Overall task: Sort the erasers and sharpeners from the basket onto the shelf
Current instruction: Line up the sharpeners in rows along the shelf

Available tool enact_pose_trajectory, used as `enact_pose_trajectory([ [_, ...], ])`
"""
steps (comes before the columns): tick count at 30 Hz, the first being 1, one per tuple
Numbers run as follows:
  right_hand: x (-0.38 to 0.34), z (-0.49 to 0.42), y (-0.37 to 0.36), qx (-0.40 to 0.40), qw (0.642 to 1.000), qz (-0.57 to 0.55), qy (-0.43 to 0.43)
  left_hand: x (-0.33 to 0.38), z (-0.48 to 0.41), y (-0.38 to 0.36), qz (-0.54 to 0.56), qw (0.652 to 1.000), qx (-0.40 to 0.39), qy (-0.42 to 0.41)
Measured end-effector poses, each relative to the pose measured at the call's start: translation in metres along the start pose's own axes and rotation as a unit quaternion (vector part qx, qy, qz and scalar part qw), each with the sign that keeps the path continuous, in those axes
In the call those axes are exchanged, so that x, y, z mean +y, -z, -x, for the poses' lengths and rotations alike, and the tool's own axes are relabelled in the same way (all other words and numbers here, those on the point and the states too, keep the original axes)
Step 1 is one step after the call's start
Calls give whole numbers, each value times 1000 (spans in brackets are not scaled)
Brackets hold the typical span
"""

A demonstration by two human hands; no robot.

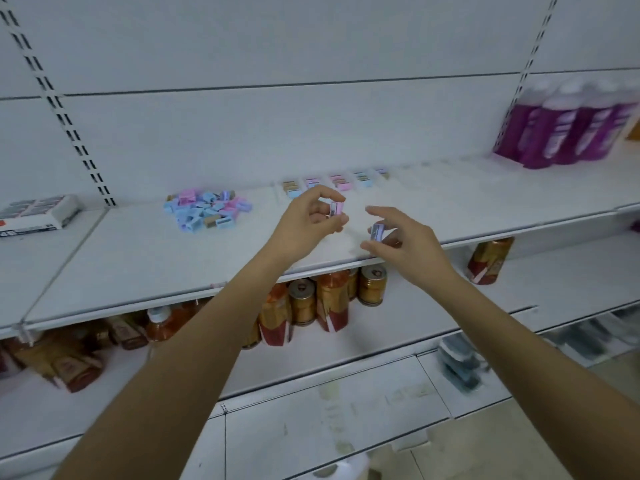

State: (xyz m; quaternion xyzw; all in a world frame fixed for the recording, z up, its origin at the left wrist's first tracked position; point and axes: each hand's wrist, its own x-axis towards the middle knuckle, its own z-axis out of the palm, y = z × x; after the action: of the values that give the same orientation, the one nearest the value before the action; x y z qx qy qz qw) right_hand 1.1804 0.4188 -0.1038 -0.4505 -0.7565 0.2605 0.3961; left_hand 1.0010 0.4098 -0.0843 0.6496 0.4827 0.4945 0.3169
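Sharpeners held in both hands above shelf

Head view. Left hand (304, 220) pinches a pink sharpener (336, 208) between thumb and curled fingers, blade side towards the camera. Right hand (405, 244), just beside it and not touching, pinches a lilac sharpener (376, 232) at the fingertips, forefinger raised. Both hands hang over the front half of the white shelf (138, 251).

Loose pile (207, 211) of blue, pink and lilac sharpeners lies on the shelf to the left of the left hand. Sorted row (336, 180) of small stacks sits just beyond the hands, near the back panel. Eraser box (34, 214) lies further left, past the pile. Purple bottles (568, 129) stand well to the right of the right hand, blurred. Cans (372, 285) stand on the lower shelf (554, 271), beneath the hands.
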Motion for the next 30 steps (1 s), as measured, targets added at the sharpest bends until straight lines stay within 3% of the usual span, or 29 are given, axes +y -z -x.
enact_pose_trajectory([
  [6, 20, -17, 24, -15, 997, 70, 5, -1, -26, -15, -92, 996, -12, 2],
  [11, 41, -42, 40, 44, 997, 57, 6, -8, -68, -21, -144, 989, -6, -11],
  [23, 93, -119, 77, 86, 996, 24, 7, -41, -147, -49, -185, 978, 92, -20],
  [30, 116, -203, 78, 52, 998, -43, 20, -51, -190, -51, -205, 966, 158, 12],
])
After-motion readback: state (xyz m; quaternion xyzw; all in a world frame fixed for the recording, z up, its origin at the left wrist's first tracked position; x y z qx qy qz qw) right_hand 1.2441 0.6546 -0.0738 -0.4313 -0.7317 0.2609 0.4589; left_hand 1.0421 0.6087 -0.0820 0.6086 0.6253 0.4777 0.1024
